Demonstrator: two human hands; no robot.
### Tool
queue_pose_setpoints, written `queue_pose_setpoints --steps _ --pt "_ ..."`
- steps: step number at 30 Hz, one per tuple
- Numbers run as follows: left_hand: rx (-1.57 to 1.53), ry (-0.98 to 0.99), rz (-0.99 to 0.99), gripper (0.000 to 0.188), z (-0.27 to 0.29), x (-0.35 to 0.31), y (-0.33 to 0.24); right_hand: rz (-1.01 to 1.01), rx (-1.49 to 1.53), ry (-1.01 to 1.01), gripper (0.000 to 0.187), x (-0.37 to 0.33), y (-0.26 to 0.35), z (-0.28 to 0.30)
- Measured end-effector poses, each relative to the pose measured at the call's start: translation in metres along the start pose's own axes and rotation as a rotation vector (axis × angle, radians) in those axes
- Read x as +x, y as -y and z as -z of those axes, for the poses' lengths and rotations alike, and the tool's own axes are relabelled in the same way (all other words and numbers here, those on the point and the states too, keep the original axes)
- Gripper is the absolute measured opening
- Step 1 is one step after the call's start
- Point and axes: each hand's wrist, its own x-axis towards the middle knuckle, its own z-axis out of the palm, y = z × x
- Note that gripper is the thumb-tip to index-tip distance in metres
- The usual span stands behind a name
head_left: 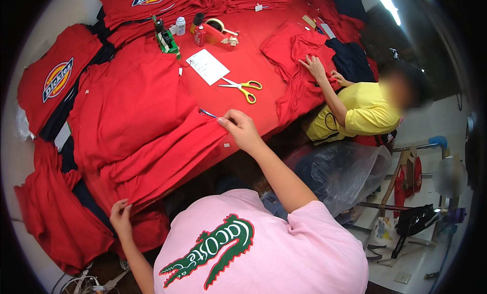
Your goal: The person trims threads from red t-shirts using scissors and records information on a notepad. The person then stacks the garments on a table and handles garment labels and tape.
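Note:
A red garment point(162, 157) lies spread along the near left edge of the table. My left hand point(120, 215) pinches its lower edge at the near corner. At the garment's right end, my right hand point(241, 129) is closed round a slim blue stick-like tool point(208, 113), whose exact kind is too small to make out. The tool points left over the cloth, and the fabric edge runs up to my right fingers. Whether those fingers also grip the cloth is hard to see. Beyond my right hand lie yellow-handled scissors point(246, 86) and a white paper sheet point(208, 66).
A tape dispenser point(220, 38), a small red bottle point(200, 36), a white bottle point(180, 26) and a green tool point(165, 39) stand farther back. Red garments point(61, 86) are piled left and behind. A person in yellow point(362, 111) handles red cloth point(304, 65) at the right.

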Motion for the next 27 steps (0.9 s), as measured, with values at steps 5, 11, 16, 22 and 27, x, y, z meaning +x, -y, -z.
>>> queue_pose_setpoints --steps 5,11,16,22,27 --pt "-0.243 -0.343 -0.075 0.009 0.076 -0.016 0.03 -0.096 0.077 0.132 0.025 -0.037 -0.005 0.051" --pt "0.468 -0.288 0.121 0.007 0.03 -0.038 0.029 -0.144 -0.702 0.529 0.025 -0.09 -0.092 0.028" --pt "0.022 -0.558 0.39 0.018 -0.023 -0.045 0.015 -0.061 -0.64 0.199 0.026 -0.035 -0.083 0.029" --pt "-0.734 -0.724 0.604 0.069 -0.056 -0.03 0.049 -0.051 -0.736 0.023 0.026 0.076 -0.089 0.042" --pt "-1.14 -0.805 0.61 0.098 -0.087 -0.04 0.048 0.174 -0.879 -0.142 0.035 0.128 -0.109 0.055"
